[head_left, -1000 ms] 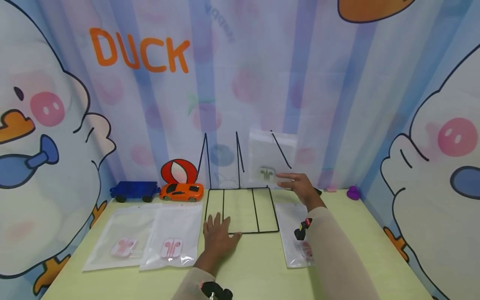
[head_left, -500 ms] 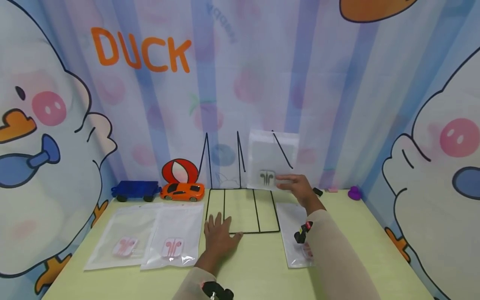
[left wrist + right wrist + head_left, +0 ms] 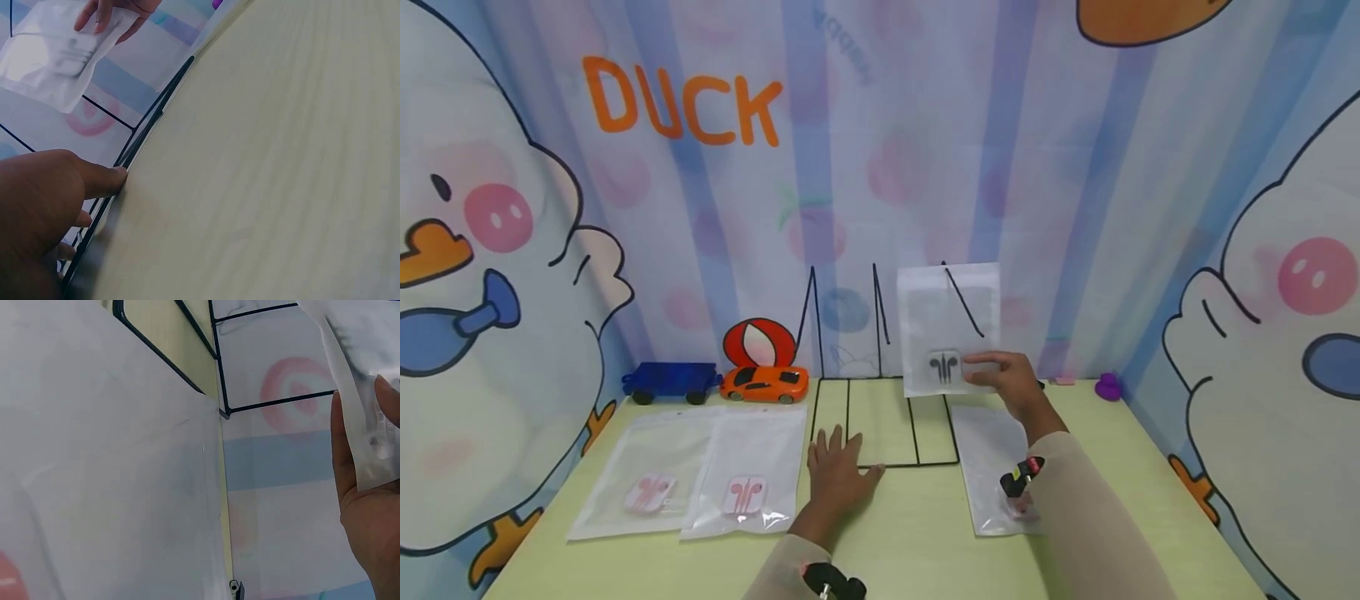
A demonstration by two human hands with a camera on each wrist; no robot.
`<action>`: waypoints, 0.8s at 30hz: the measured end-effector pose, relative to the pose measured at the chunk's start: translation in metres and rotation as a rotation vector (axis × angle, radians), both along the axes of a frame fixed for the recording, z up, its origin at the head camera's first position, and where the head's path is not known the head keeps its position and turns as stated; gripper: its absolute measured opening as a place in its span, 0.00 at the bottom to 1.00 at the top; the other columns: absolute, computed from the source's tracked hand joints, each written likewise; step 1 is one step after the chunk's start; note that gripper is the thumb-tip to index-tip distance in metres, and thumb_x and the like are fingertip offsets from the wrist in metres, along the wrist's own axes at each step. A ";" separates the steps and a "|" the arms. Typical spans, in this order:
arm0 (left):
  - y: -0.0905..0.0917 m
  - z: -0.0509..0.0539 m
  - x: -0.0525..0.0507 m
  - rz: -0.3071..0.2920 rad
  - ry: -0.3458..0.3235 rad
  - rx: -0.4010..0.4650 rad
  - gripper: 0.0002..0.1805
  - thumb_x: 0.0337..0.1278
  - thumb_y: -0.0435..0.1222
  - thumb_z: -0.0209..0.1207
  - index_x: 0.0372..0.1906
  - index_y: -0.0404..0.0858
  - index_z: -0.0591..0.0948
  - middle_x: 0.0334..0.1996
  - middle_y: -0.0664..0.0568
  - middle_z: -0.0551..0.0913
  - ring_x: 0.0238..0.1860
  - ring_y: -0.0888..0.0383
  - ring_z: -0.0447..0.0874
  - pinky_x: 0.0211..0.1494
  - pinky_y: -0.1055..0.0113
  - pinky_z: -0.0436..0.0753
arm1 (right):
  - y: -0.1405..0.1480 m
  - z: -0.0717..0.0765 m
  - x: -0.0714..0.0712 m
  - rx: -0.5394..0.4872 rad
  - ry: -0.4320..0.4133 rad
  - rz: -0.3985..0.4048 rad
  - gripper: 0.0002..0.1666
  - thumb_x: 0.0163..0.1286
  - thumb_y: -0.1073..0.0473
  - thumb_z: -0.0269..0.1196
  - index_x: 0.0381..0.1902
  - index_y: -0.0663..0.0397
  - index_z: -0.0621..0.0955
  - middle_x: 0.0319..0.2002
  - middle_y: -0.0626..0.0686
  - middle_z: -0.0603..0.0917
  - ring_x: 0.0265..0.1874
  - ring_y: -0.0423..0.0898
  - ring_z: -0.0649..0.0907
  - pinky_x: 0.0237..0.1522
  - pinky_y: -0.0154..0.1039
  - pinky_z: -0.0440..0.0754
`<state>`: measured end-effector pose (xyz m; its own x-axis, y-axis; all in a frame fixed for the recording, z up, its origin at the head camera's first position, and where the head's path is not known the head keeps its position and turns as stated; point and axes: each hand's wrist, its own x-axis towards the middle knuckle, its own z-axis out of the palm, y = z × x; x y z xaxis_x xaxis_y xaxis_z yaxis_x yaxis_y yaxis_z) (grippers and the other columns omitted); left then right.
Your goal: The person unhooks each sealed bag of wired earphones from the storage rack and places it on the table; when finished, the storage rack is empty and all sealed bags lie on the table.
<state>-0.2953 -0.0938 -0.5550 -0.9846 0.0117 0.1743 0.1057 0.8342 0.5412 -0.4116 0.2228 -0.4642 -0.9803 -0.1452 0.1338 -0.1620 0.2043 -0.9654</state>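
A white see-through bag (image 3: 925, 321) with earphones (image 3: 943, 367) in its lower part hangs at the right hook of a black wire rack (image 3: 910, 465). My right hand (image 3: 1021, 387) pinches the bag's lower right side, thumb in front and fingers behind, as the right wrist view shows. With fingers spread, my left hand (image 3: 838, 475) rests on the left front of the rack's base. In the left wrist view its thumb touches the front wire. The other two hooks of the rack carry nothing.
Two similar bags with pink earphones, a left one (image 3: 613, 483) and a nearer one (image 3: 752, 450), lie left of the rack. Another bag (image 3: 985, 467) lies to its right, partly under my right forearm. An orange toy car (image 3: 765, 384), blue wagon (image 3: 670, 379) and purple toy (image 3: 1107, 387) stand along the back.
My right hand has moved slightly right and down, drawing the bag's lower end toward me, so it now overlaps the rack's base. The left hand has stayed in place.
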 end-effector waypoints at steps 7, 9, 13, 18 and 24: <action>0.000 -0.001 -0.001 -0.001 0.007 -0.001 0.38 0.66 0.51 0.70 0.74 0.34 0.79 0.81 0.28 0.66 0.85 0.24 0.53 0.86 0.27 0.52 | 0.001 0.002 0.012 0.011 0.030 -0.001 0.26 0.67 0.62 0.77 0.62 0.63 0.88 0.74 0.63 0.81 0.77 0.60 0.77 0.68 0.44 0.82; 0.000 -0.002 -0.001 -0.001 0.004 0.004 0.38 0.67 0.51 0.70 0.74 0.35 0.78 0.82 0.29 0.66 0.85 0.24 0.53 0.87 0.27 0.51 | 0.002 0.003 0.016 0.024 0.030 -0.008 0.27 0.67 0.61 0.78 0.62 0.61 0.88 0.73 0.62 0.82 0.76 0.59 0.77 0.68 0.44 0.81; 0.000 -0.002 -0.002 0.000 0.000 0.008 0.38 0.67 0.51 0.70 0.74 0.35 0.78 0.82 0.29 0.66 0.86 0.24 0.52 0.87 0.27 0.50 | 0.004 0.003 0.022 0.021 0.032 -0.017 0.26 0.65 0.62 0.78 0.62 0.62 0.88 0.70 0.61 0.85 0.75 0.59 0.78 0.62 0.35 0.83; 0.000 -0.002 -0.001 0.000 0.014 0.002 0.37 0.66 0.50 0.71 0.73 0.34 0.79 0.81 0.28 0.66 0.85 0.24 0.53 0.86 0.26 0.51 | 0.007 0.001 0.031 -0.008 0.028 -0.013 0.27 0.65 0.63 0.78 0.62 0.63 0.88 0.68 0.59 0.87 0.72 0.57 0.80 0.56 0.30 0.85; -0.001 -0.003 -0.002 -0.008 0.009 0.002 0.38 0.68 0.51 0.69 0.74 0.34 0.78 0.82 0.28 0.65 0.85 0.23 0.52 0.87 0.27 0.51 | 0.008 0.000 0.042 -0.014 0.020 -0.010 0.27 0.66 0.63 0.78 0.62 0.62 0.88 0.62 0.54 0.91 0.59 0.40 0.87 0.55 0.31 0.87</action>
<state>-0.2974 -0.0948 -0.5575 -0.9829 0.0190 0.1834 0.1173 0.8321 0.5421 -0.3693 0.2309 -0.4642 -0.9789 -0.1333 0.1550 -0.1790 0.1927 -0.9648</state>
